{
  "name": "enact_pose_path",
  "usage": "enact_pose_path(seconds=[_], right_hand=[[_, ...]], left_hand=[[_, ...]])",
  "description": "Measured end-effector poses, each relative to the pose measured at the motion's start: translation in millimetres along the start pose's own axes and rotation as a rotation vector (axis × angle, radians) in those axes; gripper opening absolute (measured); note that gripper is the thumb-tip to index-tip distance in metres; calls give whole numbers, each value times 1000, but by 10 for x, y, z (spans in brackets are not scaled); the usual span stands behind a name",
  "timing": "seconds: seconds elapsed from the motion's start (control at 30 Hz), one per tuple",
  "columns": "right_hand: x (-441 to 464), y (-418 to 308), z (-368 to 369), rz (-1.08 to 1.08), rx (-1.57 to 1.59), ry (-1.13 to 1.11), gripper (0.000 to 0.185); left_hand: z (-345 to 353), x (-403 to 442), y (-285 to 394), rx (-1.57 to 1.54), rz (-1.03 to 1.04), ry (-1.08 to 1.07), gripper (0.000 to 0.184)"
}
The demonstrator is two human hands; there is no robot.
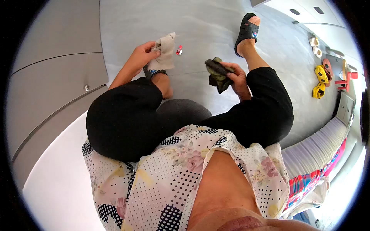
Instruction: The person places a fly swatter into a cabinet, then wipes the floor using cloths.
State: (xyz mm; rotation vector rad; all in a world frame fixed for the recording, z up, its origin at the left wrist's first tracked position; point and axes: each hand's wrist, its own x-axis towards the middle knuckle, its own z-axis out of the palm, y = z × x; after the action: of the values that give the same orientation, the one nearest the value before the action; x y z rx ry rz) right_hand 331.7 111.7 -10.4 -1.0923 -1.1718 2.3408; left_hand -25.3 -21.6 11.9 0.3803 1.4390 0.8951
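My left hand [143, 57] is closed around a crumpled beige cloth [163, 52], which hangs over the foot below. A little to the right of that cloth, a small red-and-white item [179, 50] lies on the floor, too small to identify. On the other side, in front of my right knee, my right hand [239, 81] grips a folded dark cloth [219, 75] with black and olive-green patches. The two cloths are held apart from each other, above the floor between my legs.
Black slippers [246, 34] are on my feet. Grey cabinet fronts [58, 73] stand at the left. Yellow clogs [320, 74], other shoes and a small red stool [347, 81] are at the right. Nearer on that side is a pale pleated cover [314, 144] beside plaid fabric.
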Motion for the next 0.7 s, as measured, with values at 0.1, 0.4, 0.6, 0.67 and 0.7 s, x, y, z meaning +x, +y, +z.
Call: enact_pose_path(seconds=[0.1,0.4,0.6,0.67,0.7], right_hand=[[21,-80,-55,-52,100,95,40],[129,165,-46,-84,405,62,40],[169,186,125,-51,441,-2,41],[169,156,212,-42,487,-60,40],[162,128,267,-32,515,-79,39]], left_hand=[[-4,4,-15,-25,22,16,38],[-311,293,-57,390,137,286,43],[-481,601,-450,1185,406,326,56],[-248,721,-415,1010,597,145,61],[-38,672,-267,875,443,-22,62]])
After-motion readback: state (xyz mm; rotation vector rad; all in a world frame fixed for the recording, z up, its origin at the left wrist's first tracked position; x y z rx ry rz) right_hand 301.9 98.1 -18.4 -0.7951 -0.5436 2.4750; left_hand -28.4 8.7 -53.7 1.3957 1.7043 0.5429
